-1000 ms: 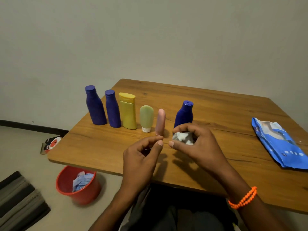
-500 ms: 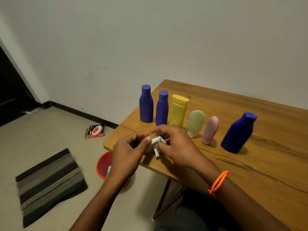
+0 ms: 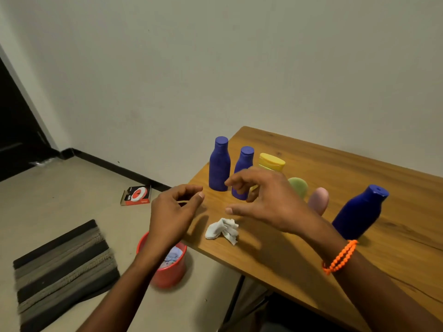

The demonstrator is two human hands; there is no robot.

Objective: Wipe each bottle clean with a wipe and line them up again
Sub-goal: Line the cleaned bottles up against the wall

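Neither hand has hold of anything as I watch from the head camera. Both hover above the near left corner of the wooden table (image 3: 335, 188). My left hand (image 3: 171, 213) hangs with its fingers loosely curled, thumb and forefinger close to each other with nothing between them. My right hand (image 3: 266, 200) is spread wider, fingers relaxed and bent, thumb pointing toward 9 o'clock, an orange bead bracelet (image 3: 339, 256) round its wrist.

Below and between the hands, at about 6 o'clock from the right thumb, a crumpled white wipe (image 3: 223, 228) shows near the table's left edge, free of both hands; I cannot tell whether it rests on the wood.

Bottles stand upright in a row that runs from 10 o'clock toward 4 o'clock across the table: a tall blue bottle (image 3: 219, 164), a smaller blue bottle (image 3: 243, 164) partly behind my right fingers, a yellow bottle (image 3: 272, 161) of which only the cap shows clearly, a pale green tube (image 3: 298, 185), a pink tube (image 3: 318, 200), and a large blue bottle (image 3: 359, 212) set apart from the rest at the 4 o'clock end.

On the floor at 7 o'clock from the table corner sits a red bucket (image 3: 169, 271) with crumpled wipes inside, a striped mat (image 3: 62, 267) farther toward 8 o'clock, and a small red and black box (image 3: 136, 195) near the wall
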